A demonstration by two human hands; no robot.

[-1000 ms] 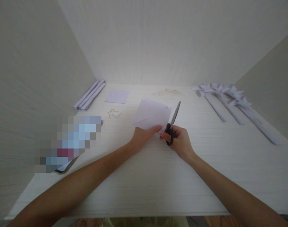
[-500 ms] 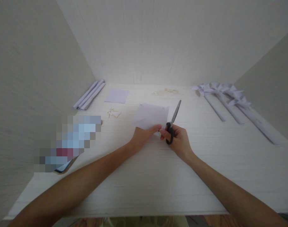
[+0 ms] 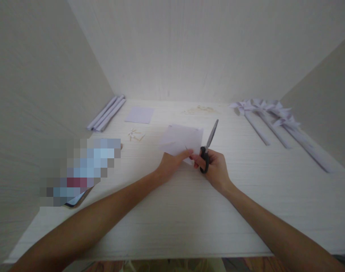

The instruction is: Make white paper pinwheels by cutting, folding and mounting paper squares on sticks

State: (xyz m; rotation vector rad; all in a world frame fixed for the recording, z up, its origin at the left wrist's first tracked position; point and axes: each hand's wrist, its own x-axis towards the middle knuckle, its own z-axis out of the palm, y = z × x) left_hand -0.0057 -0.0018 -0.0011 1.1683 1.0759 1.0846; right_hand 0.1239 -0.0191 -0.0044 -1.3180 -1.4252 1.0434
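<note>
My left hand [image 3: 174, 164] pinches the near edge of a square sheet of white paper [image 3: 181, 136], thumb on top. The sheet is held just over the table, and slits run in from its corners. My right hand [image 3: 214, 168] has the black handles of a pair of scissors [image 3: 211, 138] looped on its fingers, blades pointing up and away from the paper. The fingertips of my right hand meet the paper's near right corner beside my left thumb. A thin dark line shows at that corner; I cannot tell whether it is a cut or a fold.
Rolled paper tubes [image 3: 107, 113] lie at the back left, near a square paper [image 3: 139, 115] and small cut sticks [image 3: 136, 135]. More small bits [image 3: 202, 110] lie at the back. Paper pinwheels [image 3: 270, 111] on sticks lie at right. A blurred phone [image 3: 84, 170] stands at left.
The scissors and my right hand have shifted very slightly to the right. A thin dark line now shows on the paper beside my left thumb.
</note>
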